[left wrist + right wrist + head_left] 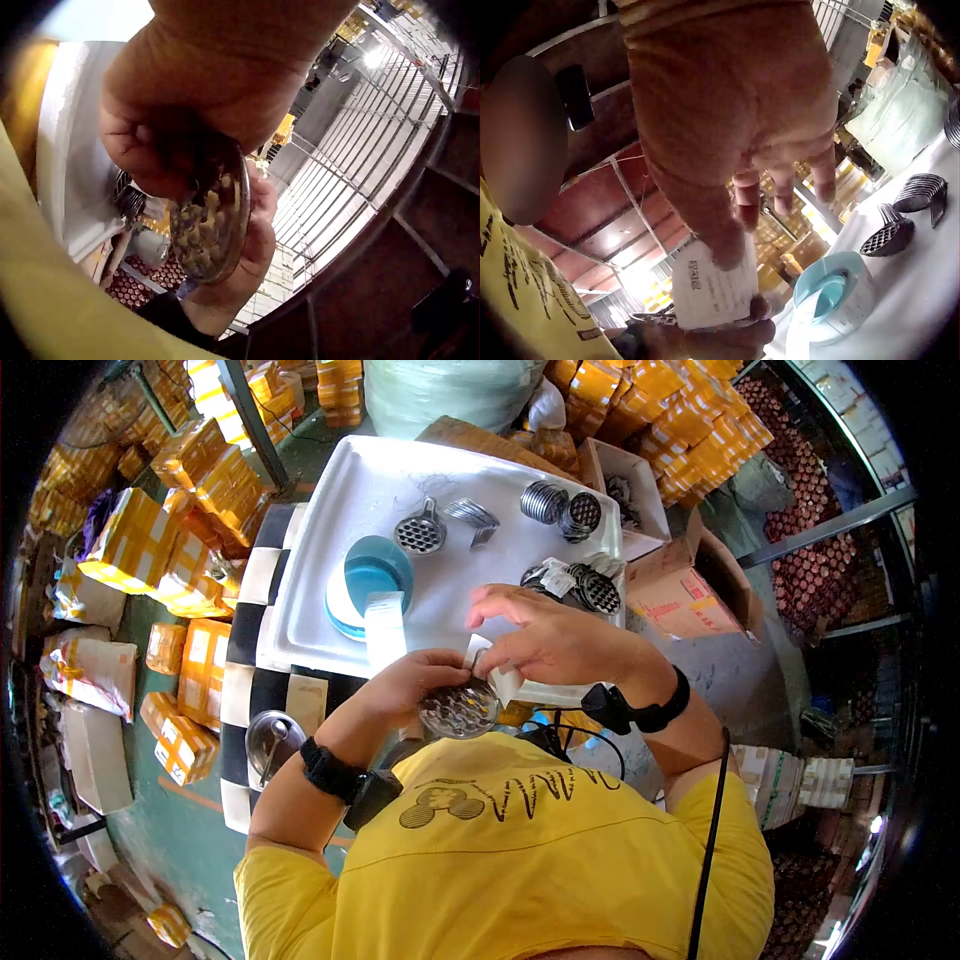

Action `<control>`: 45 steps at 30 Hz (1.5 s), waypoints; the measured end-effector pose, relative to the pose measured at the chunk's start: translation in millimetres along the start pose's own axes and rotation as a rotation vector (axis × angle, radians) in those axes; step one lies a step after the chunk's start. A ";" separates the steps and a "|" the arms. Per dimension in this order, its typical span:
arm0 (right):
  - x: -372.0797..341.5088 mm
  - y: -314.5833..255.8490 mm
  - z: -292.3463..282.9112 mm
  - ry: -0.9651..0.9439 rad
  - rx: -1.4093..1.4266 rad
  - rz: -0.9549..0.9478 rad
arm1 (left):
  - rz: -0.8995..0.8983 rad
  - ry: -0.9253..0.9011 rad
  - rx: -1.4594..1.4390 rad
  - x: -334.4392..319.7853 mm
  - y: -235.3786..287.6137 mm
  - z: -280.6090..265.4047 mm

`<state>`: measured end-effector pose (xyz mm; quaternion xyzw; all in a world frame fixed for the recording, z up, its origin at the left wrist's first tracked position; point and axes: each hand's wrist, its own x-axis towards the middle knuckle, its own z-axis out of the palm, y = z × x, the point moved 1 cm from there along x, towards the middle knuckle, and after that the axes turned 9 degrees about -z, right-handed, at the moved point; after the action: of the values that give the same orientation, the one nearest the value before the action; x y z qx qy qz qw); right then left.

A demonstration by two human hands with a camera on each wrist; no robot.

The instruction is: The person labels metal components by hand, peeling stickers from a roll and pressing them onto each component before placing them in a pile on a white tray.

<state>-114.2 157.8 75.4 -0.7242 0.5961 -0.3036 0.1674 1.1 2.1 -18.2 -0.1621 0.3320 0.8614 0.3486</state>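
Note:
A round metal disc with a raised, holed pattern (458,710) is gripped at its edge by the left hand (412,682), close to the yellow shirt. The right hand (545,635) pinches a white printed label (714,289) between thumb and forefinger, its other fingers spread. In the right wrist view the label's lower edge meets the left hand's fingers (731,339). The disc's patterned face (206,232) shows in the left wrist view. Beyond the hands, a blue-cored roll of labels (378,575) lies on the white tray table (310,560), a strip hanging off it.
Stacked metal discs stand at the tray's right side (595,588) and back (545,502); a single one (420,533) lies behind the roll. An open carton (690,595) is right of the tray. A metal bowl (272,745) sits at left. Taped boxes surround the area.

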 end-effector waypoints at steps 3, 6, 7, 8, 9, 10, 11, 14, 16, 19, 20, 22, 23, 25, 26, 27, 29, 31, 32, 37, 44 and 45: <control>4.2 0.8 -3.4 -0.003 0.027 -0.031 | -0.001 -0.010 -0.037 0.1 -2.0 1.5; 4.2 6.1 3.6 0.064 0.059 -0.001 | 0.038 0.008 -0.052 0.5 -3.2 2.1; 3.3 7.3 5.7 0.101 0.065 0.037 | 0.054 0.020 -0.050 0.8 -3.7 2.5; 2.2 8.3 7.3 0.138 0.070 0.075 | 0.072 0.035 -0.054 1.1 -4.2 2.6; 1.3 9.2 8.7 0.176 0.074 0.112 | 0.087 0.038 -0.042 -0.1 -3.7 3.4; 0.4 9.4 9.6 0.221 0.071 0.124 | 0.101 0.041 -0.030 -2.7 -2.3 5.2; -0.4 9.8 10.3 0.267 0.066 0.135 | 0.116 0.045 -0.017 -4.7 -1.2 6.2; -1.9 12.3 16.2 0.369 0.044 0.162 | 0.130 0.042 -0.028 -6.5 -0.8 7.4; -0.2 11.8 19.6 0.414 0.014 0.191 | 0.126 0.057 -0.028 -8.5 0.4 9.5; 1.5 9.1 23.3 0.460 -0.041 0.221 | 0.139 0.080 -0.019 -11.1 0.6 10.3; 1.6 8.2 24.0 0.473 -0.053 0.208 | 0.147 0.088 -0.014 -12.0 0.8 10.5; 2.8 5.8 24.7 0.482 -0.061 0.155 | 0.192 0.080 -0.038 -16.1 4.1 15.8; 4.1 3.7 24.4 0.479 -0.056 0.116 | 0.214 0.075 -0.050 -17.7 5.1 18.3; 4.7 3.4 25.9 0.508 -0.035 0.094 | 0.240 0.083 -0.078 -18.8 5.2 20.3; 3.7 5.9 28.5 0.541 -0.018 0.111 | 0.252 0.087 -0.092 -19.0 5.0 20.9; 3.1 7.2 29.8 0.574 -0.002 0.128 | 0.258 0.097 -0.096 -18.8 4.5 20.9; 3.0 6.2 30.0 0.583 0.001 0.141 | 0.273 0.118 -0.103 -18.2 3.3 19.8; 3.6 5.2 29.7 0.572 -0.012 0.138 | 0.284 0.119 -0.089 -17.5 1.6 17.9; 4.5 4.3 28.5 0.558 -0.026 0.128 | 0.288 0.120 -0.081 -17.3 1.1 17.5; 10.3 0.6 27.3 0.513 -0.042 0.113 | 0.291 0.183 0.059 -20.2 2.1 20.1; 12.9 1.0 27.6 0.478 0.012 0.092 | 0.279 0.205 0.117 -24.9 1.9 18.9; 12.8 1.3 27.9 0.474 0.008 0.091 | 0.281 0.204 0.111 -25.4 2.0 18.2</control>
<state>-96.0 141.8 56.5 -0.6043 0.6496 -0.4598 0.0392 16.8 0.9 8.9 -0.1810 0.4319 0.8612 0.1977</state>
